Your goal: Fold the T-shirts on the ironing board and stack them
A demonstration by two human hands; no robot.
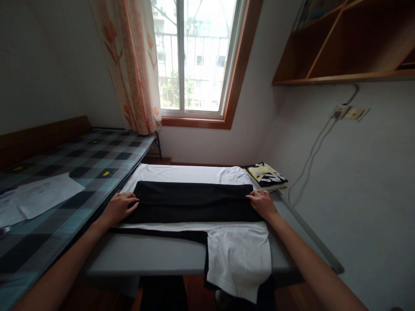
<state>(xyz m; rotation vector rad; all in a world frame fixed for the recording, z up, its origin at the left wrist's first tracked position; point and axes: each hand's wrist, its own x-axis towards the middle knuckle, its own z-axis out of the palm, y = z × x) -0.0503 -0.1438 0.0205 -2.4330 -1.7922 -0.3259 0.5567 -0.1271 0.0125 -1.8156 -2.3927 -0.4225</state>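
A black garment [194, 203], folded into a long flat strip, lies across a white T-shirt [184, 173] spread on the table. The shirt's short sleeve [240, 259] hangs over the front table edge, with more black cloth showing beneath it. At the strip's left end, my left hand [120, 208] has thumb and fingertips closed on its edge. My right hand [263, 203] pinches the right end near its upper corner. Slight creases run along the strip between the two hands.
The grey table [145, 255] stands beside a bed with a checked mattress [97, 149] holding paper sheets [48, 194]. A black, white and yellow patterned item [266, 174] lies at the table's back right. Shelves [343, 52] overhang the right; a cord [311, 155] hangs below.
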